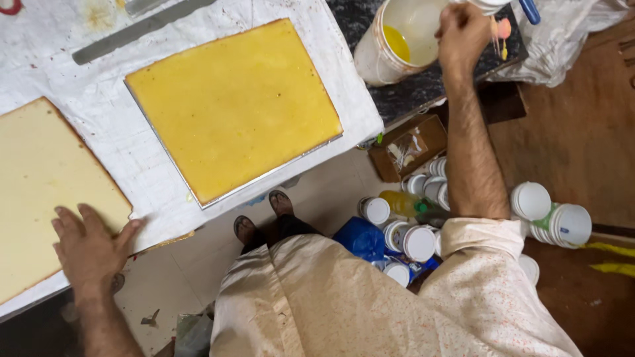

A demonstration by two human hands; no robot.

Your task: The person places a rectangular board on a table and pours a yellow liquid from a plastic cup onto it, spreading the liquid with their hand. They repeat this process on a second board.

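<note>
We see a white bucket (390,43) at one o'clock holding a little yellow liquid. Our right hand (463,33) is closed on a brush handle (529,10) over it, arm stretched out. Our left hand (89,248) lies flat, fingers spread, on the pale slab (40,185) at nine o'clock; the yellow slab (231,106) lies on the surface, tilted toward one o'clock.

left grip (89,248) flat, fingers spread; right grip (463,33) clenched, arm outstretched.
</note>
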